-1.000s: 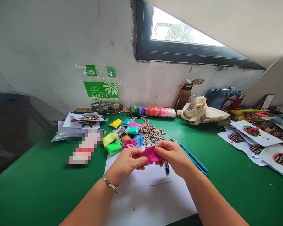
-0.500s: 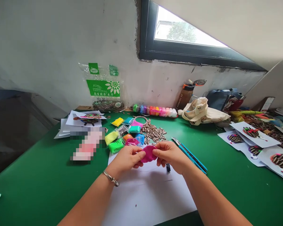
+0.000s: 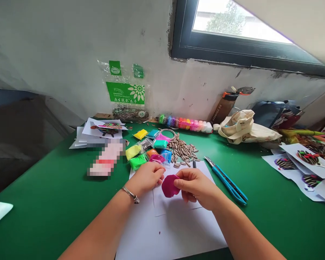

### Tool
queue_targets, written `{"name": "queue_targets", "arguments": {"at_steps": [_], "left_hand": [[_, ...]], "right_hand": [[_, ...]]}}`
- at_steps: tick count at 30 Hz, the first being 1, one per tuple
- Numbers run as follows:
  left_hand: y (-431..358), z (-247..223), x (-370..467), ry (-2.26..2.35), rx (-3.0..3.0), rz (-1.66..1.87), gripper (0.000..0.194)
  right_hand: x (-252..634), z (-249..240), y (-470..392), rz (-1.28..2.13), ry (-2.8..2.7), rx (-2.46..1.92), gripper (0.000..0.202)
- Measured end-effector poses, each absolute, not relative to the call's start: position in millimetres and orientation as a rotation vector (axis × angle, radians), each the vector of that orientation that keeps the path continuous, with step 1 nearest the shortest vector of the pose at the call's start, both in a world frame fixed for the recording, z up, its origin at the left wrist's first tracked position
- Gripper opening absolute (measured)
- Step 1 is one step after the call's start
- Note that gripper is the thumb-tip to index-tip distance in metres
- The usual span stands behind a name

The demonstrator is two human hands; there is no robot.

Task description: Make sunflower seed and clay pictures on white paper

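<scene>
A flattened round of magenta modelling clay (image 3: 170, 186) is pinched at its right edge between the thumb and fingers of my right hand (image 3: 199, 186). Just left of it, apart from the clay, my left hand (image 3: 150, 176) has its thumb and fingertips pressed together; whatever may be between them is hidden or too small to name. Both hands are above a white sheet of paper (image 3: 178, 231) with faint pen lines. A dark pen (image 3: 194, 164) lies near the sheet's top edge, partly behind my right hand. Packets of coloured clay (image 3: 137, 161) lie beyond my left hand.
Sunflower seeds (image 3: 182, 148) are heaped behind the sheet. To the right lies a blue utility knife (image 3: 227, 180). Along the wall stand a seed bag (image 3: 126, 94), a bottle (image 3: 224, 104) and a cloth bag (image 3: 241, 126). Decorated papers (image 3: 308, 159) lie at the right.
My left hand has let go of the clay and moved slightly away, while my right hand keeps it. The clay now hangs a bit lower. The view has shifted left and down.
</scene>
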State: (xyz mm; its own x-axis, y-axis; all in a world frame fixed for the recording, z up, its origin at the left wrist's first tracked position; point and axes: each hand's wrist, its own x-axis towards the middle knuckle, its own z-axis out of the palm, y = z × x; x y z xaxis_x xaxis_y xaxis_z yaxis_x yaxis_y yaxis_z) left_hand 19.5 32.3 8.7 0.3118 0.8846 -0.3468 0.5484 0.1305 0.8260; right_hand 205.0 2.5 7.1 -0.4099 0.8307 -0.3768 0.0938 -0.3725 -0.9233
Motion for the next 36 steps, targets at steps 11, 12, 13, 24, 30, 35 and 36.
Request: {"name": "queue_targets", "arguments": {"at_steps": [11,12,13,24,30,35,36], "left_hand": [[32.1,-0.6,16.3,1.296,1.796,0.358,0.019],[31.0,-1.0,17.2,1.294,1.816,0.354,0.019],[29.8,-1.3,18.4,1.291,1.838,0.348,0.018],[23.5,2.0,24.2,1.301,1.940,0.321,0.021],[24.2,1.9,20.7,1.313,1.912,0.302,0.021],[24.3,5.6,19.6,1.321,1.880,0.283,0.020],[24.5,6.4,19.5,1.325,1.871,0.285,0.020]], "right_hand": [[210.3,-11.4,4.0,1.176,-1.827,-1.665,0.018],[210.9,-11.4,3.7,1.152,-1.847,-1.665,0.019],[211.4,-11.1,3.5,1.137,-1.862,-1.661,0.020],[212.6,-4.9,-2.1,1.145,-1.851,-1.616,0.022],[211.9,-1.4,-3.4,1.273,-1.768,-1.595,0.020],[209.6,5.0,-5.0,1.498,-1.594,-1.527,0.019],[209.0,5.9,-5.6,1.529,-1.569,-1.516,0.019]]}}
